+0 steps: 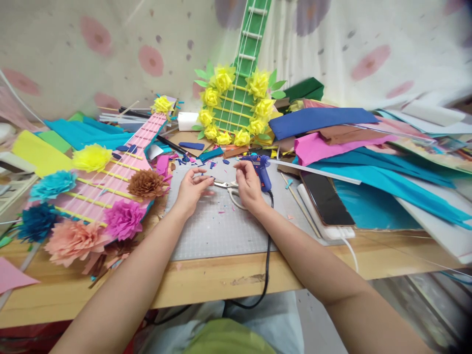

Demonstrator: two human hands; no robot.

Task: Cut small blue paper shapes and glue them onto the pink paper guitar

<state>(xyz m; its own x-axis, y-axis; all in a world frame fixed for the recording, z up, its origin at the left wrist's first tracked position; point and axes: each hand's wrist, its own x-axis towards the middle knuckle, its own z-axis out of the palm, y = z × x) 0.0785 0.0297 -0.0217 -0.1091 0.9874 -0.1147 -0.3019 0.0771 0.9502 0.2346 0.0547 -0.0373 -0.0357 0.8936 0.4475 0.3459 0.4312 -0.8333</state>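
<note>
My left hand (192,191) is over the grey cutting mat (206,236), thumb and fingers drawn together near the scissor tips. A small dark bit seems to be at its fingertips, too small to name. My right hand (248,184) is closed, its fingers curled and pinched; whatever they hold is hidden. Between both hands are metal scissors (222,185) with pale handles, partly covered by my right hand. I cannot tell whether that hand grips them or they lie beneath it. Just behind my right hand lies a blue glue gun (261,171) with a long white glue stick.
A pink paper guitar (121,172) with paper flowers lies left. Behind stands a green guitar (239,105) ringed with yellow flowers. A phone (326,196) rests on a white power bank at right, beside stacked coloured paper (368,162). A black cord (268,255) hangs over the table edge.
</note>
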